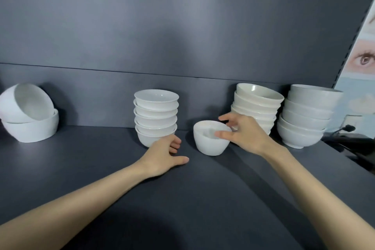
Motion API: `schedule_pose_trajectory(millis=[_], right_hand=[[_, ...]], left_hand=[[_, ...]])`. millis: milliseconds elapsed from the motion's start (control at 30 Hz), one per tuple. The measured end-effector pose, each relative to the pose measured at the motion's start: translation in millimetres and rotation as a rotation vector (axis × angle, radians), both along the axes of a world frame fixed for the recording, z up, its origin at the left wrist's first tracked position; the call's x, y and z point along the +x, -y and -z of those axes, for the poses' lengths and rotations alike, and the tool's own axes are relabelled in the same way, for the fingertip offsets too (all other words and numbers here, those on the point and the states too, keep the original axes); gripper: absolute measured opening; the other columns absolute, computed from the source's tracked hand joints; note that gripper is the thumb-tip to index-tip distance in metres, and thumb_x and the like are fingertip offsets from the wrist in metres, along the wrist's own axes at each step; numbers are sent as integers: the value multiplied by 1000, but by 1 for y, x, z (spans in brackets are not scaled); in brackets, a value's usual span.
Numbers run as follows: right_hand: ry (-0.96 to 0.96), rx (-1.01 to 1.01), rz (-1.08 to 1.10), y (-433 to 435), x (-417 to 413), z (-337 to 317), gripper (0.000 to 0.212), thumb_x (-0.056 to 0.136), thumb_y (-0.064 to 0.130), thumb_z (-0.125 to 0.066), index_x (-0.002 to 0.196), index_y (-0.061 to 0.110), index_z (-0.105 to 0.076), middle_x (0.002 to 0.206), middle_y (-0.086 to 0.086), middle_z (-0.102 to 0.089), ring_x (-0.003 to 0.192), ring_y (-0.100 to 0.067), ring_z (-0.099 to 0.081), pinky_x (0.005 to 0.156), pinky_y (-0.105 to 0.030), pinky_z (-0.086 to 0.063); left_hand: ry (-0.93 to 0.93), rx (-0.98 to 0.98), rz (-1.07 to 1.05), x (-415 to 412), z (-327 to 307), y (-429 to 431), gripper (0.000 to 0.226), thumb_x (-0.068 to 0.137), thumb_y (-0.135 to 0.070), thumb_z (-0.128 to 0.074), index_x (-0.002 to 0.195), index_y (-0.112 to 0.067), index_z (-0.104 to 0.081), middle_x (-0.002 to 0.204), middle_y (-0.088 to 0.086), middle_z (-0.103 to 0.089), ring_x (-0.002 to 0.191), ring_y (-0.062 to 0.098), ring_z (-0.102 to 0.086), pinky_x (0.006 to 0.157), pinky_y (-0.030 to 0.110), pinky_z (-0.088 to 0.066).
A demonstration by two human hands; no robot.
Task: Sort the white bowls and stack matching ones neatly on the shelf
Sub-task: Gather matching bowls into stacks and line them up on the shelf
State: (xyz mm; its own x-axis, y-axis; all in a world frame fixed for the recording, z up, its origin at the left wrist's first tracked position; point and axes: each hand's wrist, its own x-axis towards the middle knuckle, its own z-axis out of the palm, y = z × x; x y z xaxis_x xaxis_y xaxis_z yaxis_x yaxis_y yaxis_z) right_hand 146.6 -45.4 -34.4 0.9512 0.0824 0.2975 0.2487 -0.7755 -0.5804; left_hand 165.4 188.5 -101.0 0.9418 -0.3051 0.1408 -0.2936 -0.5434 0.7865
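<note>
Both bare forearms reach in from the near edge over the dark shelf (101, 168). Left hand (162, 156) rests on the shelf surface, thumb stretched out flat to the right, the other fingers (176, 145) loosely curled, holding nothing; they sit just at the foot of the middle stack, can't tell if they touch it. Just right of that hand, a single small white bowl (210, 140) stands upright on the shelf, between the middle stack and the cream stack. Right hand (246, 136) is at that bowl's right rim, fingers spread: thumb lies across the near rim, index arches over the far rim, rest fanned out behind. No closed grip visible. Behind the left hand, the middle stack (156, 115) holds about six small white bowls, nested upright, fairly straight. Behind the right hand, the cream stack (256, 105) holds shallower off-white bowls, top one tilted toward the camera. Just right of it, nearly touching, is a stack of larger grey-white bowls (306, 115), slightly uneven. Far left, well apart from the rest, a wide white bowl (30, 131) stands upright with a tipped bowl (26, 103) lying in it, mouth facing right. Dark back panel (182, 36) runs behind everything; a printed poster (365, 61) shows at the right edge.
</note>
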Motion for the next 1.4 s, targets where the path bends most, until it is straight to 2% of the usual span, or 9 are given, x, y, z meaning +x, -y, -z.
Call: schedule_pose_trajectory(millis=[200, 267, 400, 600, 867, 1033, 1200, 1300, 1400], right_hand=[[-56, 16, 53, 17, -1, 23, 54, 79, 34, -78, 125, 12, -61, 114, -1, -59, 105, -19, -57, 97, -31, -46], [-80, 58, 40, 21, 1, 31, 52, 78, 35, -78, 123, 13, -62, 119, 0, -59, 111, -17, -55, 100, -31, -44], [-115, 158, 41, 23, 1, 39, 38, 80, 32, -77, 113, 18, -65, 100, -1, -63, 94, -17, -60, 83, -19, -46], [-71, 247, 40, 21, 0, 39, 21, 76, 26, -81, 94, 20, -71, 99, -14, -70, 95, -26, -68, 93, -40, -52], [-28, 334, -78, 11, -32, 12, 22, 73, 20, -83, 91, 15, -73, 86, -4, -72, 80, -25, -68, 82, -27, -53], [2, 380, -215, -19, -55, 3, 32, 69, 21, -86, 95, 21, -69, 101, 4, -71, 77, -12, -67, 76, -17, -53], [-66, 423, -393, -70, -66, 1, 42, 72, 21, -84, 102, 36, -58, 107, 9, -66, 85, -10, -66, 83, -20, -53], [-112, 413, -473, -108, -68, -6, 42, 73, 24, -83, 107, 28, -59, 108, 7, -64, 94, -11, -65, 87, -22, -51], [-118, 391, -532, -146, -65, -13, 46, 73, 24, -83, 108, 3, -62, 95, 3, -65, 85, -11, -63, 74, -19, -50]], left_hand=[[7, -13, 67, 21, 6, 40, 91, 71, -29, -83, 145, -14, -31, 140, 1, -48, 118, 11, -51, 99, 23, -41], [19, -19, 75, 27, 6, 45, 87, 71, -29, -83, 142, -16, -35, 135, -4, -52, 112, 8, -52, 96, 21, -41], [36, -17, 68, 34, 9, 48, 75, 72, -32, -82, 135, -20, -44, 123, -8, -58, 111, 10, -56, 95, 24, -43], [58, -83, 32, 32, 11, 47, 61, 70, -30, -83, 122, -14, -55, 111, -1, -66, 104, 14, -62, 94, 29, -48], [40, -334, -21, -25, -9, 30, 56, 71, -15, -83, 117, -14, -51, 108, -2, -64, 96, 10, -65, 80, 18, -51], [64, -467, -114, -77, -13, -3, 55, 71, -9, -83, 114, -19, -50, 108, 3, -68, 91, 13, -70, 79, 21, -54], [145, -498, -271, -117, -17, -52, 64, 59, -17, -89, 112, -19, -53, 103, 7, -70, 92, 18, -70, 85, 28, -55], [173, -495, -336, -134, -25, -85, 64, 60, -14, -90, 113, -17, -54, 104, 9, -69, 94, 18, -70, 87, 26, -55], [206, -498, -385, -141, -30, -116, 65, 59, -14, -89, 113, -14, -54, 104, 11, -69, 93, 20, -70, 83, 22, -55]])
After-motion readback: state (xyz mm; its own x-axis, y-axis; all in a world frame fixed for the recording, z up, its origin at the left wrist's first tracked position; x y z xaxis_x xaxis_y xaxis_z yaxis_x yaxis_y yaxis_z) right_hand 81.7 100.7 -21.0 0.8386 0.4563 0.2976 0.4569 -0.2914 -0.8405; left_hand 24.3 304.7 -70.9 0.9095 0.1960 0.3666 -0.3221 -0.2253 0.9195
